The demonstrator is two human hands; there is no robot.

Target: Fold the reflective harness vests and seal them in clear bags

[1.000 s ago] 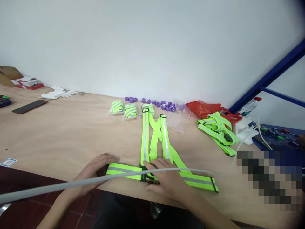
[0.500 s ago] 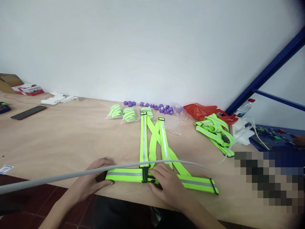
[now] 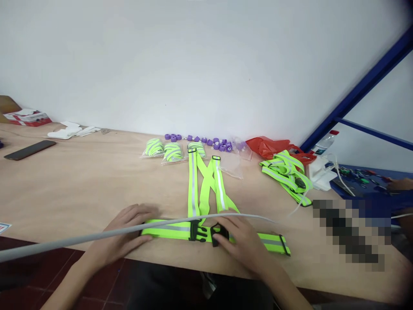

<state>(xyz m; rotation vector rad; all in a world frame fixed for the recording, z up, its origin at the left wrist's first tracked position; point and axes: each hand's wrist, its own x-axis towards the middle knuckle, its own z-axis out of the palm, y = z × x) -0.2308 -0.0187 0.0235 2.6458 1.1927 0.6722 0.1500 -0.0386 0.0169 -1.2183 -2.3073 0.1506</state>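
Note:
A neon green reflective harness point(image 3: 206, 189) lies flat on the wooden table point(image 3: 80, 185), its waist belt along the near edge. My left hand point(image 3: 129, 230) rests on the belt's left end, fingers lying fairly flat. My right hand point(image 3: 240, 241) pinches the belt at the black plastic buckle point(image 3: 206, 232), whose two halves sit slightly apart. A grey cable point(image 3: 97, 236) crosses in front of both hands.
Three bagged green harnesses point(image 3: 172, 150) and several purple pieces point(image 3: 200, 140) lie by the wall. A loose pile of green harnesses point(image 3: 285, 172) and a red bag point(image 3: 271, 146) sit to the right. A phone point(image 3: 29, 149) lies far left. Another person's hand point(image 3: 400, 184) shows at the right.
My right hand slid rightward along the belt, and the black buckle now shows open between the hands. The view shifted slightly; my left hand stayed on the belt's end.

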